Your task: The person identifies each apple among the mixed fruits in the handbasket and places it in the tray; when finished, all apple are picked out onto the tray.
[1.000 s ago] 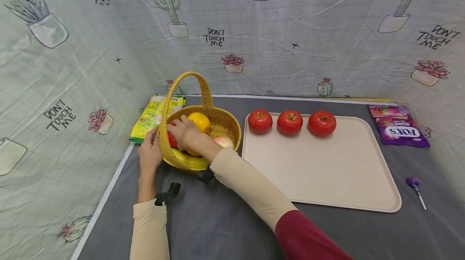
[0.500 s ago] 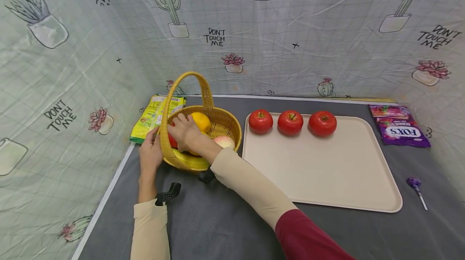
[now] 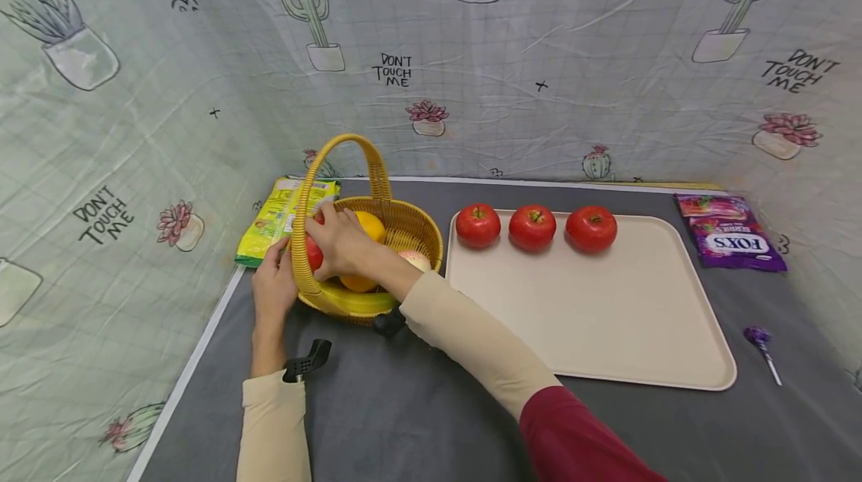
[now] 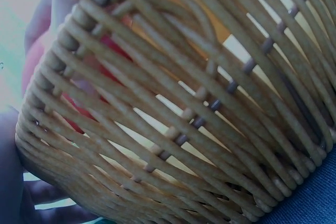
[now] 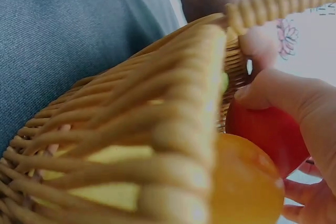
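A yellow wicker basket with a tall arched handle stands at the left of the table. My right hand reaches into it and grips a red apple, thumb on one side and fingers on the other. At the basket's left side, my left hand holds the rim; the weave hides part of it in the left wrist view. Orange-yellow round fruits lie beside the apple, with a pale pink-speckled fruit to the right. A banana lies along the near side.
Right of the basket lies a beige tray with three red apples along its back edge. A yellow-green packet is behind the basket. A purple candy bag and a lollipop lie at the far right.
My right hand has closed around the red apple and shifted slightly up and left, so more of the apple shows. My left hand stays at the basket rim.
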Available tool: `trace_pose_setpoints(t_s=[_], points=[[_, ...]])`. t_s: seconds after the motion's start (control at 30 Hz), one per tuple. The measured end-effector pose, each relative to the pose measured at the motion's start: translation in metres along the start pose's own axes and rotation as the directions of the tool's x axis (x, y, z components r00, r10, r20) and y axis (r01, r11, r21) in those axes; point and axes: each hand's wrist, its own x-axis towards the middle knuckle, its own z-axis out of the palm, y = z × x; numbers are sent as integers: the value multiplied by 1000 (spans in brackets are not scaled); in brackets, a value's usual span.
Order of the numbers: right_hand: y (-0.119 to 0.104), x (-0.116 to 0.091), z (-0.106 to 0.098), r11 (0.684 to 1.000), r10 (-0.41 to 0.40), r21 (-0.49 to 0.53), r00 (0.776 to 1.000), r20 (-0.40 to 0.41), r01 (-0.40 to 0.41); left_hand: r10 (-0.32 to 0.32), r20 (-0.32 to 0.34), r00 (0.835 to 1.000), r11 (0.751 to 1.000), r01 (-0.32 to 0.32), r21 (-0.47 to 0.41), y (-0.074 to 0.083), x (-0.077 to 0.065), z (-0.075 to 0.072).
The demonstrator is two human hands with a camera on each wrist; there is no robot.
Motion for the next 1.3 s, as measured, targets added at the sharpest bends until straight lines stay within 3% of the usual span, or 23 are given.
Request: trace_pose_setpoints(t_s=[0.17, 0.43, 0.6, 0.77, 1.07, 1.3], points=[[2, -4, -5, 999, -23, 49, 1000, -3, 23, 1, 2, 1000, 1000, -1, 0, 0, 0, 0], [3, -11, -15, 995, 24, 94, 997, 74, -31, 22, 8, 1000, 1000, -22, 13, 0, -1, 0], [6, -20, -23, 986, 53, 153, 996, 69, -63, 14, 13, 1000, 1000, -14, -17, 0, 0, 0], [11, -31, -28, 960, 77, 268, 997, 10, -77, -1, 11, 1000, 1000, 1, -9, 1, 1, -1], [23, -53, -36, 932, 80, 358, 994, -72, -49, 2, 12, 1000, 1000, -2, -2, 3, -1, -1], [32, -73, -44, 853, 118, 518, 990, -82, -59, -6, 23, 1000, 1000, 6, -1, 3, -2, -2]])
